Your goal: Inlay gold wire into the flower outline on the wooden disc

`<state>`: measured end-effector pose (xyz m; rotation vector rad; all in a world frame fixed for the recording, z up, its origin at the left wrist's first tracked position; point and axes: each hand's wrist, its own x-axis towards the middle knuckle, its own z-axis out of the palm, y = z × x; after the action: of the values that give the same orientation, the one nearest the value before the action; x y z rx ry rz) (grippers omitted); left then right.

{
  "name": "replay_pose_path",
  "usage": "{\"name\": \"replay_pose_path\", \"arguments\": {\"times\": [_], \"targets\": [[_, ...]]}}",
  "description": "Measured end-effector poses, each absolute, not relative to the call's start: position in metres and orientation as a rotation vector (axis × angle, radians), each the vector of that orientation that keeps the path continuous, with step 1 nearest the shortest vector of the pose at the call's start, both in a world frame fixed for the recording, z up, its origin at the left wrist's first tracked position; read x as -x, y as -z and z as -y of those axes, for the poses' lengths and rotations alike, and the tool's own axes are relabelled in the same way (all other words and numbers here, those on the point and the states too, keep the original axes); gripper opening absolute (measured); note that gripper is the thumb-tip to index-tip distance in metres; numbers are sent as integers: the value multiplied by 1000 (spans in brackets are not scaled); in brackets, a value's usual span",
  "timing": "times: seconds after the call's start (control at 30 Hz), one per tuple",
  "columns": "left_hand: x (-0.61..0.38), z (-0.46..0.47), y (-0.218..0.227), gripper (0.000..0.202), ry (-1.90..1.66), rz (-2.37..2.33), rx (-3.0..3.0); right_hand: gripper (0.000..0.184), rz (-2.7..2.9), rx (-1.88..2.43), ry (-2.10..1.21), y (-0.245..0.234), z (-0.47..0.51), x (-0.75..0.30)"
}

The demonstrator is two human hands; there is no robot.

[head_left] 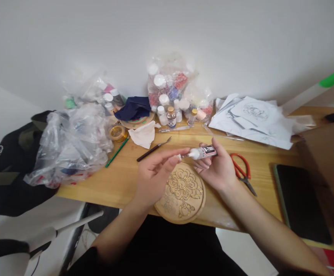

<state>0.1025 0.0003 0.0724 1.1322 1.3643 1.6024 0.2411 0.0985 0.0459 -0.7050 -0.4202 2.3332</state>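
My right hand (220, 166) is closed around a glue tube (203, 152) with a black label reading B-7000, its nozzle pointing left. The fingers of my left hand (155, 174) pinch a small white piece (179, 157), perhaps tissue or a cap, close to the nozzle tip. Whether the piece touches the tip, I cannot tell. Below both hands lies a round wooden plaque (184, 191) at the table's front edge. Gold wire outlines a large flower and a smaller shape on it, and some drawn lines at its left bear no wire. My left hand covers part of its upper left edge.
Red-handled pliers (243, 172) and a dark phone (302, 203) lie to the right. Behind are a dark-handled tool (154, 148), a green pencil (117, 152), a gold wire spool (118, 133), small bottles (171, 117), drawings (252, 119) and plastic bags (77, 138).
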Motion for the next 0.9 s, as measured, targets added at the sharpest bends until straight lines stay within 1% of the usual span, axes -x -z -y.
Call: {"name": "replay_pose_path", "arguments": {"times": [0.2,0.43,0.7,0.9], "targets": [[-104,0,-75,16,-1605,-1390,-1139,53,366,726,-2329,-50,-97,-239],[-102,1,-76,17,-1561,-1499,-1206,51,433,700,-2321,-48,-97,-240],[-102,1,-75,16,-1556,-1497,-1218,49,419,699,-2327,-47,-97,-241],[-94,-1,-77,16,-1492,-1591,-1395,46,495,726,-2249,-44,-99,-242]]}}
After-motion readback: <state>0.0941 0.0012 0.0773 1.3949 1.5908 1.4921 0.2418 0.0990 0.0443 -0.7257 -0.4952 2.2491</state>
